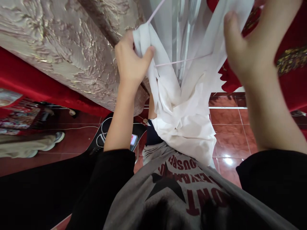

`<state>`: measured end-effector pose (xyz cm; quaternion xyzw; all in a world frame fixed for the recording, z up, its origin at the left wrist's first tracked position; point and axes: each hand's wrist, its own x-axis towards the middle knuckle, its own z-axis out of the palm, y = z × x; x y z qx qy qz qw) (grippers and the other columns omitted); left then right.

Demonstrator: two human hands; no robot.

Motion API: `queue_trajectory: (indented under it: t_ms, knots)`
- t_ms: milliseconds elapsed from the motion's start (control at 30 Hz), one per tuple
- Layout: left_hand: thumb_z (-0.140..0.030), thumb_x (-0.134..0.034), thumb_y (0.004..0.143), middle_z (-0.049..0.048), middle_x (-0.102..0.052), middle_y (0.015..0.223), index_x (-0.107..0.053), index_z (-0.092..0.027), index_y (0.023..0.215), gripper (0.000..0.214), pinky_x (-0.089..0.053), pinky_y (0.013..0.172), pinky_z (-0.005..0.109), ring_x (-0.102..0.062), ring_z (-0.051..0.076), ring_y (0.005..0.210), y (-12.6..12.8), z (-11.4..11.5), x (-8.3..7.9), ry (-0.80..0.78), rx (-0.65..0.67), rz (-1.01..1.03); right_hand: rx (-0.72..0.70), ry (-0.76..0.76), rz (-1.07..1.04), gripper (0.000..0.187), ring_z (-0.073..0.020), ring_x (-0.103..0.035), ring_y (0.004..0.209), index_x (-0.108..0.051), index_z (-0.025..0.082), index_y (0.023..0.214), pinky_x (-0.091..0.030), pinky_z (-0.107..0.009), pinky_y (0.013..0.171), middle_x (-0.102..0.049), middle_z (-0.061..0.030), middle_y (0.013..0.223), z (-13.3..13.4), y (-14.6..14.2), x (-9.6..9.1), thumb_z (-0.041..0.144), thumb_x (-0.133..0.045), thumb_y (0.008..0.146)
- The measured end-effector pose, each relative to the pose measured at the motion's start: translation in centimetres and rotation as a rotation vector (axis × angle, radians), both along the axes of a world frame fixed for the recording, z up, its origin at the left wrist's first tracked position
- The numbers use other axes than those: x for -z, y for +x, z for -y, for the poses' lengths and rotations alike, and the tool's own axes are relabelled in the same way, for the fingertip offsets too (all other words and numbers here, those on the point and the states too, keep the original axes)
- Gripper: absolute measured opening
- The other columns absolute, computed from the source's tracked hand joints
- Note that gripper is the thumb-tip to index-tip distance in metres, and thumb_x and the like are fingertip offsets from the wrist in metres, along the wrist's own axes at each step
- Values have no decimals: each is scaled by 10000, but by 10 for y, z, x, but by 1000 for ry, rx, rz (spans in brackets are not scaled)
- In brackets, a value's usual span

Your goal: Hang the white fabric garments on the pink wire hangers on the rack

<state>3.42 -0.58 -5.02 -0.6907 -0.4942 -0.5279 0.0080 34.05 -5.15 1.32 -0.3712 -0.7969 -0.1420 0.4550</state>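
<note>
My left hand [130, 62] is raised and closed round a bunched fold of white cloth [184, 118], thumb pressed on the fabric. My right hand [249, 48] is up at the top right, its fingers curled over the cloth's other upper edge. A thin pale pink string [182, 60] runs taut between the two gathered parts, and another strand goes up past my left hand. The cloth hangs down between my arms in loose folds. Below it is a person in a grey shirt [189, 188] with dark red lettering.
A silver-beige embossed drape [64, 44] fills the upper left, with red fabric [35, 86] under it. Red cloth with gold trim [290, 64] hangs at the right. The floor is glossy red tile [227, 121]. Another person's legs and shoes [31, 145] lie at the left.
</note>
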Motion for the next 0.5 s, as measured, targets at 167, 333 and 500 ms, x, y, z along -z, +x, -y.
queue_trajectory:
  t_ms: [167, 333, 500]
  knots:
    - [-131, -893, 648, 16, -584, 740, -553, -221, 772, 373, -338, 661, 346, -507, 225, 695, 11, -1, -5, -38, -129, -41, -188, -251, 148, 440, -259, -609, 1064, -687, 297, 1169, -467, -476, 992, -697, -70, 1148, -18, -30, 53, 590, -410, 991]
    - [60, -720, 694, -8, -475, 742, -538, -210, 807, 344, -367, 692, 324, -476, 196, 704, 6, 1, 8, 154, 1, 38, -1, -482, 63, 596, -269, -571, 983, -708, 310, 1132, -388, -489, 1001, -719, -83, 1020, -23, -54, 84, 728, -320, 958]
    - [-196, -744, 873, 95, -433, 1417, -496, -302, 1280, 489, -443, 1041, 391, -454, 263, 1369, 26, 34, 35, 221, 117, 452, 80, -490, -6, 726, -220, -496, 926, -724, 290, 1095, -347, -455, 985, -680, -84, 943, -7, -64, 89, 747, -174, 970]
